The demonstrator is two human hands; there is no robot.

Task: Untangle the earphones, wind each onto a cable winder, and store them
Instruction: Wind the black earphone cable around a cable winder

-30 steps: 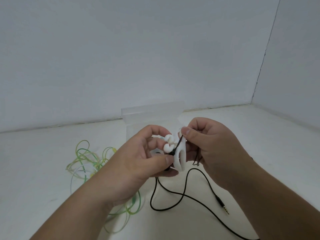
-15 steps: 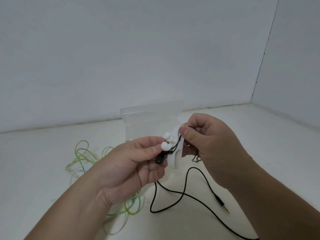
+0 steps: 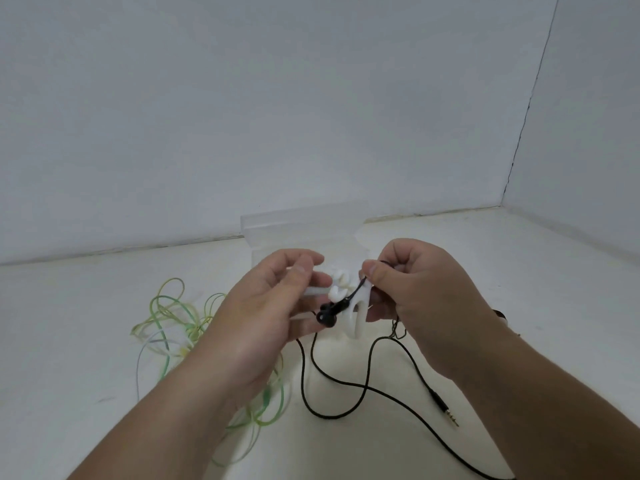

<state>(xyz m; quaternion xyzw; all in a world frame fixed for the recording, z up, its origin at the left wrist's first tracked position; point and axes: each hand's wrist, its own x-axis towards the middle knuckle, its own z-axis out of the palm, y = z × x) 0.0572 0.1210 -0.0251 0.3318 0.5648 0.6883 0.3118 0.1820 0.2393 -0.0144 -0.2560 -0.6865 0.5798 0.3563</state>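
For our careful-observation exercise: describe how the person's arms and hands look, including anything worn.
Both forearms are bare; no sleeve shows. The left hand and right hand wear no rings or gloves, and the nails are short and unpainted. A small dark spot sits at the far edge of the right wrist; whether it is worn cannot be told.

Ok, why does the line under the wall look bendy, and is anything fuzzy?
Head view: the wide-angle lens bows the wall's bottom edge; light is soft and even, no glare, faint shadows; the tangled green earphone cable looks slightly soft, and the clear plastic box nearly fades into the pale background.
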